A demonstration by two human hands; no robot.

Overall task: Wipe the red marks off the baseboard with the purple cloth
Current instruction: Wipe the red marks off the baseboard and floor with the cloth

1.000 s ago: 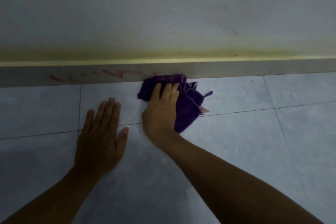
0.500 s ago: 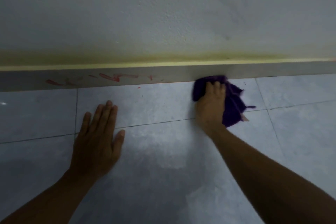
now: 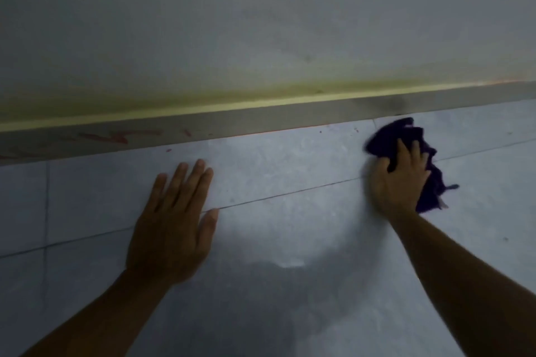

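Note:
A grey baseboard (image 3: 275, 119) runs across the view where the wall meets the tiled floor. Red marks (image 3: 119, 136) streak its left part, and a few red specks lie on the floor just below. My right hand (image 3: 398, 180) is shut on the crumpled purple cloth (image 3: 391, 136) at the right, pressing it onto the floor tile just below the baseboard, a little apart from it. My left hand (image 3: 174, 223) lies flat on the floor with fingers spread, below and right of the red marks, holding nothing.
The pale wall (image 3: 261, 23) above the baseboard has a yellowish stained band along its foot. The floor is grey-blue tiles (image 3: 290, 226) with thin grout lines. A dark smudge (image 3: 394, 104) sits on the baseboard above the cloth.
My right hand has swept the purple cloth to the right along the baseboard, away from the red marks, and slightly off it onto the floor. My left hand stays flat on the floor.

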